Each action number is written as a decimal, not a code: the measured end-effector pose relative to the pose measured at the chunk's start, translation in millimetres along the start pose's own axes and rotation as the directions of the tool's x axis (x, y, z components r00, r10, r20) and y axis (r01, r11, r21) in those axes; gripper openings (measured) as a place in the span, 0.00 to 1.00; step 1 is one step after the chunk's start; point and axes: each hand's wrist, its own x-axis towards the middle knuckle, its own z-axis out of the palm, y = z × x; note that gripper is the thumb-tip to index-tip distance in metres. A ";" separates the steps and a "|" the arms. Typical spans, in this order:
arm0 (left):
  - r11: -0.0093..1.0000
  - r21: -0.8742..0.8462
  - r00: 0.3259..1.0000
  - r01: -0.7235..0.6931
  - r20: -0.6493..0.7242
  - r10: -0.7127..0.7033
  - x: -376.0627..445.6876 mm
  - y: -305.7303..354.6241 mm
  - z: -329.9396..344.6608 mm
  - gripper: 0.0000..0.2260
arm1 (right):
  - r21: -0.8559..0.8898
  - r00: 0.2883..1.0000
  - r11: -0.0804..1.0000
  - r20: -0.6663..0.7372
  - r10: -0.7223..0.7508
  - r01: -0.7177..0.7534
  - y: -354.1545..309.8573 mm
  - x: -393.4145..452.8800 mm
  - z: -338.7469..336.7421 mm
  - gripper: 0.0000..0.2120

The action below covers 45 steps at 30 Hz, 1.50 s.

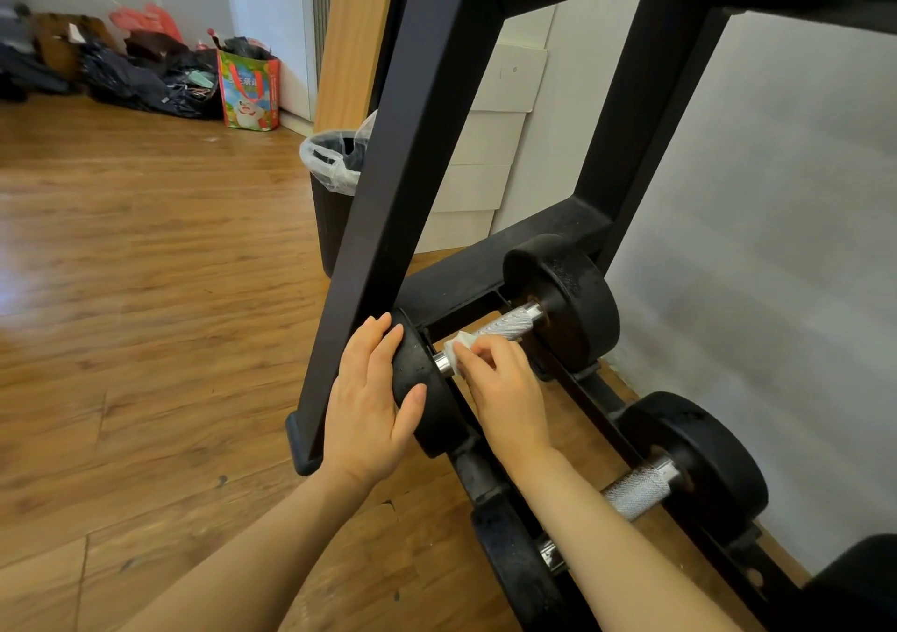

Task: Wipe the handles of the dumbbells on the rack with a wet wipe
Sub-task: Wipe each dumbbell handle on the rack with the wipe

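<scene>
Rack upright [388,223] crowds left of dumbbell [509,335]; handle [507,323] open btwn end plates; floor [145,267] left open.

You have only one view here, from the camera on your head. It looks forward and steeply down, close over the lowest shelf of the rack [427,112], with your left hand [371,396] and right hand [505,393] near the middle of the frame. The wide lens bends the rack's posts and takes in the wooden floor [145,253] off to your left, the wall [776,223] to your right, and the room's far corner at top left.
</scene>
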 end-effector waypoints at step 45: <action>0.915 0.390 0.879 0.107 0.394 -0.271 289.8 313.9 -460.1 0.21 | 0.154 0.980 0.970 -0.031 0.197 -0.190 -387.7 236.4 -402.8 0.06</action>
